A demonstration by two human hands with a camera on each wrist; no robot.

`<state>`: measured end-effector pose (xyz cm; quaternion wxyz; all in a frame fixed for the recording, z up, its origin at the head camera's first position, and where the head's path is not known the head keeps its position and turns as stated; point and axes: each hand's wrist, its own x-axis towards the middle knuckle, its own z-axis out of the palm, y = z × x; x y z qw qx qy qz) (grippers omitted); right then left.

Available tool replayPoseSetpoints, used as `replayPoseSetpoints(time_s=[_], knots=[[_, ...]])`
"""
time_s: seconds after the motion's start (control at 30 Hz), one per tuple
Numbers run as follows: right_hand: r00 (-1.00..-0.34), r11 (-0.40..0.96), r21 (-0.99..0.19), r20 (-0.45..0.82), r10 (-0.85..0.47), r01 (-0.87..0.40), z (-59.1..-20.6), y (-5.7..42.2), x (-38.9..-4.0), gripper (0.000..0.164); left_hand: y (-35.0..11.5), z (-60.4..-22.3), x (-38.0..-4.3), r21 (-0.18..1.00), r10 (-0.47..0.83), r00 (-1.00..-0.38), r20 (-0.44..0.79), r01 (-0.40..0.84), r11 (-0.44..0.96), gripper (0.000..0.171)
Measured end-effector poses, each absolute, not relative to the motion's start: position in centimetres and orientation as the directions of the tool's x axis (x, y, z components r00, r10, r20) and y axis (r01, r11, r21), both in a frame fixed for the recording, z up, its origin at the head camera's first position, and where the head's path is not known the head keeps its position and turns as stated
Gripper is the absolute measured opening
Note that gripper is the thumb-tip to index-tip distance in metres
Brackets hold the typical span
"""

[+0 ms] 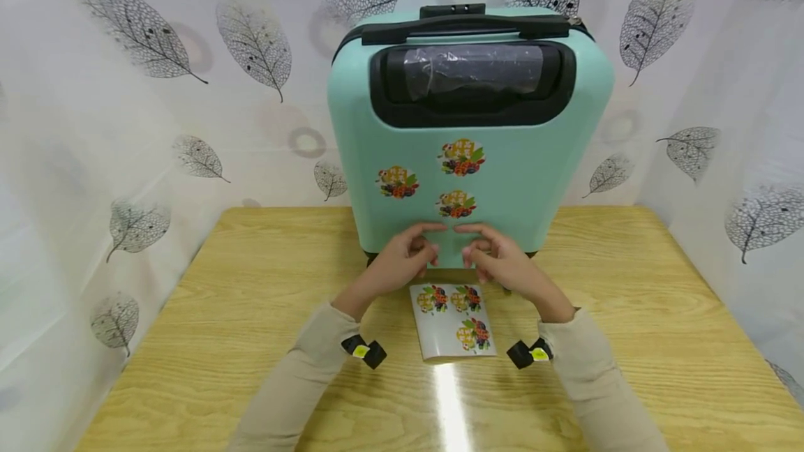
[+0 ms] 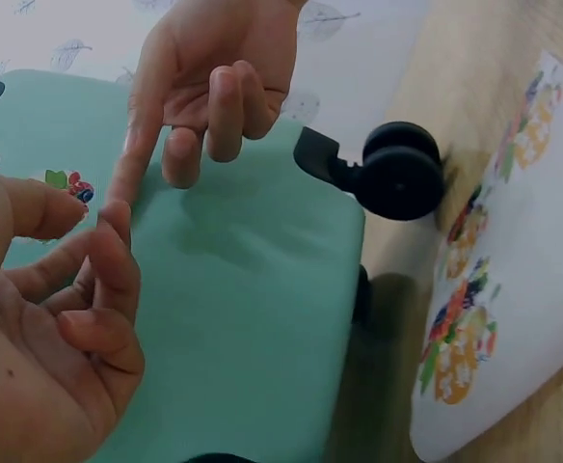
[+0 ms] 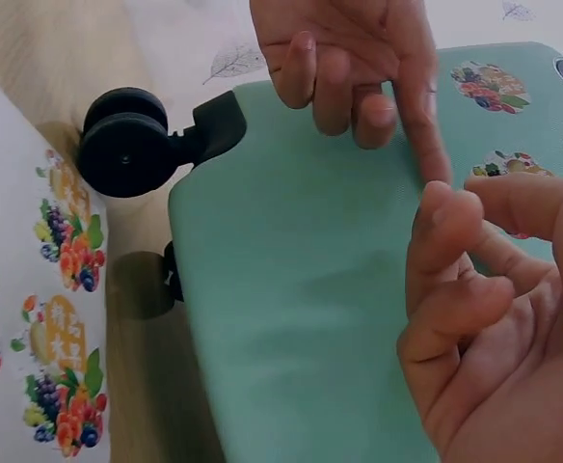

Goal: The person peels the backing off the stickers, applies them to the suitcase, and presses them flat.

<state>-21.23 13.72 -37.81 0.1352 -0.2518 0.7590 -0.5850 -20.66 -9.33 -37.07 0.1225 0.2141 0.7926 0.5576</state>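
A round fruit-printed sticker [image 1: 457, 205] sits on the upright mint-green hard-shell suitcase [image 1: 515, 169]; just below it, the empty left hand [image 1: 405, 255] and right hand [image 1: 499, 257] nearly touch index fingertips, perhaps to smooth it. A glossy white sticker sheet [image 1: 436, 335] lies near, presumably for reach.

"What sort of place is this?"
"A table nook: leaf-patterned sheeting [image 1: 270, 121] at nine, twelve and three o'clock, wooden table [image 1: 207, 354] at six."
"Home or workplace?"
"Can't tell."
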Motion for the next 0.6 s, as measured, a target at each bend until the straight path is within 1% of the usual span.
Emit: replayPoseSetpoints(time_s=[0.13,0.27,0.33,0.47,0.6], knots=[[-0.831,0.206,-0.957,0.059,-0.554,-0.206,-38.5,13.9,-20.9,0.038,-10.5,-38.2,-20.2,0.921,0.463,-0.886,0.033,0.207,0.330,0.038],[-0.817,0.230,-0.953,0.030,-0.576,-0.197,-39.3,14.1,-20.5,0.037,-11.9,-39.8,-19.7,0.922,0.455,-0.891,0.001,0.178,0.345,0.036],[-0.810,0.254,-0.947,0.012,-0.586,-0.198,-39.8,14.1,-20.4,0.037,-12.5,-40.6,-19.5,0.920,0.458,-0.888,-0.036,0.150,0.363,0.036],[-0.787,0.308,-0.926,-0.022,-0.616,-0.216,-41.1,14.0,-20.2,0.036,-13.3,-42.1,-19.2,0.914,0.494,-0.860,-0.128,0.091,0.396,0.039],[-0.752,0.332,-0.916,-0.054,-0.657,-0.224,-42.3,13.3,-20.2,0.035,-13.8,-43.2,-19.0,0.899,0.514,-0.831,-0.213,0.040,0.437,0.041]])
